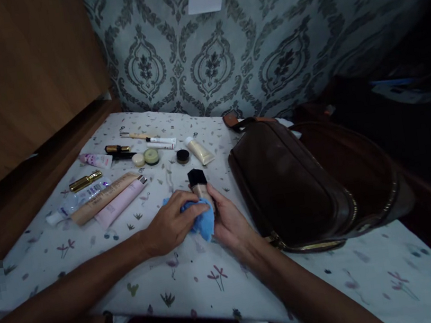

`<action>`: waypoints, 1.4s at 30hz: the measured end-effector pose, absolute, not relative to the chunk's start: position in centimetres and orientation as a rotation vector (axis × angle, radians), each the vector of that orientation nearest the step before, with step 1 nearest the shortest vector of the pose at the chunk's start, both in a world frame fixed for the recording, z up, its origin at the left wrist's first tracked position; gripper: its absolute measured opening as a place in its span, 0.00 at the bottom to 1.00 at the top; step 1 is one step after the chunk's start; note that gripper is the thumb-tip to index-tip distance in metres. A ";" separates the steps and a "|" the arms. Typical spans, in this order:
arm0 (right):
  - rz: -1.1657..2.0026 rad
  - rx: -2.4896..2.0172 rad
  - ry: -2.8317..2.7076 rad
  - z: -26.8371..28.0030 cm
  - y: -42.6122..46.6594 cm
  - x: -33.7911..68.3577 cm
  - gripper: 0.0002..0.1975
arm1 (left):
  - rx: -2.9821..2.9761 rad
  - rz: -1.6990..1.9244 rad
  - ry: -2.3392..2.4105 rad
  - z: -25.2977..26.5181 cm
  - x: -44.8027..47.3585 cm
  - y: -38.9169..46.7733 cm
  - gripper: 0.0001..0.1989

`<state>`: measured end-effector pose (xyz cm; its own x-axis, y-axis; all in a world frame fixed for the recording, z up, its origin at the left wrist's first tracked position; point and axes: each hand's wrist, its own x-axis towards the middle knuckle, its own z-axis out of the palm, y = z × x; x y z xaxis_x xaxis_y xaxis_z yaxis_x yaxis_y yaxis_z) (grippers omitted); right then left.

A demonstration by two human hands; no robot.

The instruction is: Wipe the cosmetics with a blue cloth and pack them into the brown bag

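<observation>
My right hand (227,221) grips a foundation bottle (200,187) with a black cap, tilted slightly over the table. A blue cloth (205,223) is pinched in my left hand (173,218) and pressed against the bottle's lower side, hiding part of it. Just beyond the hands lie a small black-lidded jar (183,156) and a cream tube (200,150). To the left rest a pink tube (122,202), a beige tube (104,198) and a clear tube with a white cap (79,202).
An open brown leather bag (283,184) stands on the right. Farther left lie a gold tube (85,181), a small patterned tube (95,160), a green pot (151,156) and a brush (135,135). A wooden cabinet (23,76) borders the patterned tablecloth (158,298).
</observation>
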<state>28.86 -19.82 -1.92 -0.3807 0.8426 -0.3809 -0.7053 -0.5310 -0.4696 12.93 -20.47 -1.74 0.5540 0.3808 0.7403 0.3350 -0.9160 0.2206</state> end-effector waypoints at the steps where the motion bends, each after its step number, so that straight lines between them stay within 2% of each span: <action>1: 2.007 -0.715 -0.281 -2.1 -19.9 28.5 0.11 | 2.681 1.300 0.666 -1.6 12.8 -20.4 0.13; 7: 1.948 -0.690 -0.331 -2.4 -20.7 27.6 0.08 | 2.413 1.349 0.960 -1.1 11.6 -19.2 0.13; 13: 1.939 -0.725 -0.389 -1.9 -20.7 28.0 0.07 | 2.159 1.419 1.062 -1.3 11.4 -18.3 0.11; 19: 1.848 -0.717 -0.219 -1.8 -19.7 28.6 0.04 | 2.197 1.196 0.958 -2.1 12.4 -19.2 0.16; 24: 1.748 -0.683 -0.170 -1.7 -18.6 30.0 0.04 | 1.939 1.055 0.897 -2.0 12.9 -19.8 0.13; 28: 1.617 -0.647 -0.309 -1.2 -18.7 30.1 0.09 | 1.369 0.812 0.733 -2.0 13.6 -20.3 0.18; 30: 1.546 -0.674 -0.450 -1.0 -19.2 29.7 0.13 | 1.144 0.770 0.662 -2.2 13.9 -20.6 0.23; 33: 1.481 -0.744 -0.684 -0.9 -20.1 29.0 0.17 | 0.879 0.739 0.692 -2.4 14.1 -20.6 0.25; 42: 1.410 -0.769 -0.998 -0.4 -21.1 29.3 0.19 | 0.765 0.620 0.712 -1.9 13.5 -19.9 0.24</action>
